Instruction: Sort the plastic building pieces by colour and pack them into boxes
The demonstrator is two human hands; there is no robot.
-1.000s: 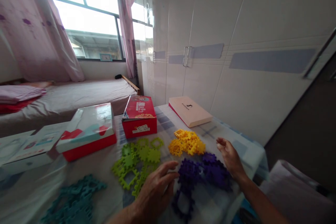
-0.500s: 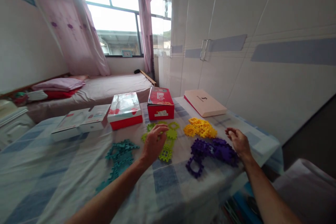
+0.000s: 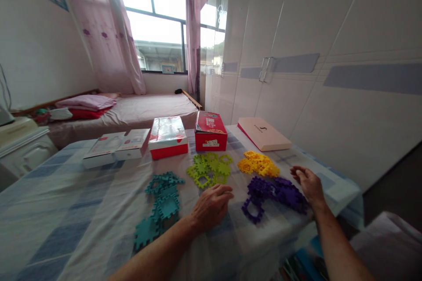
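My left hand (image 3: 212,207) is over the tablecloth just in front of a heap of light green interlocking plastic pieces (image 3: 206,167). Its fingers are curled down together, and whatever lies in or under them is hidden. To its left are teal pieces (image 3: 168,205) of the same toothed sort, partly behind my forearm. My right hand (image 3: 308,183) is beside the dark purple pieces (image 3: 275,193), fingers bent in and nothing visible in them. Just beyond the purple heap lies a pile of yellow pieces (image 3: 259,163).
Along the back stand white boxes (image 3: 132,144), a white and red box (image 3: 169,137), a red box (image 3: 211,131) and a flat cream box (image 3: 263,134). The checked tablecloth (image 3: 99,202) drops off at the right. A bed (image 3: 148,107) and wardrobe (image 3: 296,22) stand behind.
My left hand has come back toward me from above the light green heap and now covers the spot of its nearest window-like piece. My right hand has stayed by the purple pieces. The view has shifted slightly.
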